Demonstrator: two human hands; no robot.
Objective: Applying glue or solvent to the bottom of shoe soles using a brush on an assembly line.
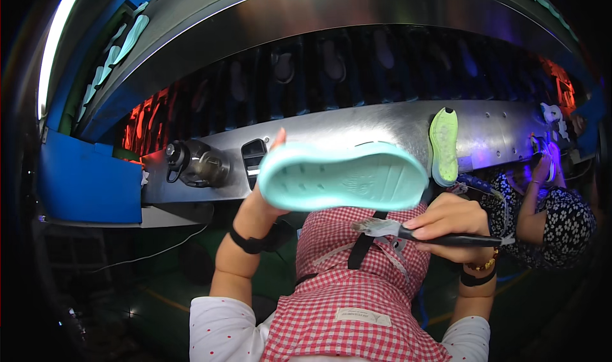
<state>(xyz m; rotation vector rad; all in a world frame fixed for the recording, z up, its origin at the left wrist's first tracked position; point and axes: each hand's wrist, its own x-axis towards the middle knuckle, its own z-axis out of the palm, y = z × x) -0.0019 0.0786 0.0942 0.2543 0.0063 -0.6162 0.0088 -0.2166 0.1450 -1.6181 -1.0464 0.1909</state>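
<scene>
A mint-green shoe sole lies sideways in front of me, its hollowed inner face toward the view. My left hand grips it at the left end; one finger sticks up beyond the far edge, and the sole hides most of the others. Below the sole's right part, my right hand is closed round a brush with a black handle. The brush's bristles point left, look whitish, and are apart from the sole.
On the metal ledge are a dark bottle, a black tray-like object and a yellow-green sole. Behind it runs a dark rack of soles, glowing red at both ends. A co-worker in a flowered garment handles something at right.
</scene>
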